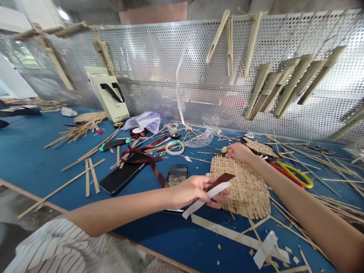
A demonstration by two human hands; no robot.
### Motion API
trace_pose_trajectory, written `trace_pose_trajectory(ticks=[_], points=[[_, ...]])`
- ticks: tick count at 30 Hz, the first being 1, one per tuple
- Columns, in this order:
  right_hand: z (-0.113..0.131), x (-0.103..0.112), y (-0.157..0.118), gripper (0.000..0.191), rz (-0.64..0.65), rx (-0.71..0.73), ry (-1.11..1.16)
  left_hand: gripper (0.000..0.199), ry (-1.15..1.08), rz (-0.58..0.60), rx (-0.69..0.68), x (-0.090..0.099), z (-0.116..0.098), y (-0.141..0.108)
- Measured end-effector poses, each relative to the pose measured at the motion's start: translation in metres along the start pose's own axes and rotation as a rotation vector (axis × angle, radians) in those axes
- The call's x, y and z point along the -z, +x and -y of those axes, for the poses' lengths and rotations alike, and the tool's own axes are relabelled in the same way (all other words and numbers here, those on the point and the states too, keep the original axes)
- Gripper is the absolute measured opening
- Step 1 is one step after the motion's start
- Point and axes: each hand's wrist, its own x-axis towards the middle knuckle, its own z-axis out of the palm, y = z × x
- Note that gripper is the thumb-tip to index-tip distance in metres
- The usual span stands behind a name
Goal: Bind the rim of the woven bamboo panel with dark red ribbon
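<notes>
Brown ribbon [222, 179] and a white strip [205, 198] are pinched together in the left hand [193, 191], a narrow, firm grip with the ribbon's end jutting out past it. That hand rests over the near edge of a woven bamboo mat [241, 189], touching the weave. The right hand [239, 152] sits at the mat's far edge, curled; whether it holds anything I can't tell, though a small yellow object [223, 149] is just beside it. Past that hand lies a second woven piece [260, 148], with red-and-yellow scissors [292, 175] nearby. Left of the mat, a phone [176, 176] is partly under the left wrist, beside a larger black phone [122, 173] and a loose dark ribbon [145, 158] on the blue table [34, 159]. Bamboo strips [93, 175] lie scattered about, and more hang from a perforated metal panel [170, 64] behind.
</notes>
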Motion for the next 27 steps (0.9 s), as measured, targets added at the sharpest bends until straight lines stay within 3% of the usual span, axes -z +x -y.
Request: trace_pose_trajectory(ticks=[6,16,27], points=[[0.001,-0.004,-0.001,0.018,-0.034,0.019,0.047,0.051,-0.019,0.019,0.009,0.002,0.002,-0.002],[0.004,-0.013,0.011,0.018,-0.156,-0.012,0.368,0.013,-0.056,-0.029,-0.007,0.012,-0.002,-0.010],[-0.005,-0.029,0.015,0.016,-0.215,0.074,0.680,0.017,-0.108,-0.045,-0.013,0.017,-0.001,-0.016]])
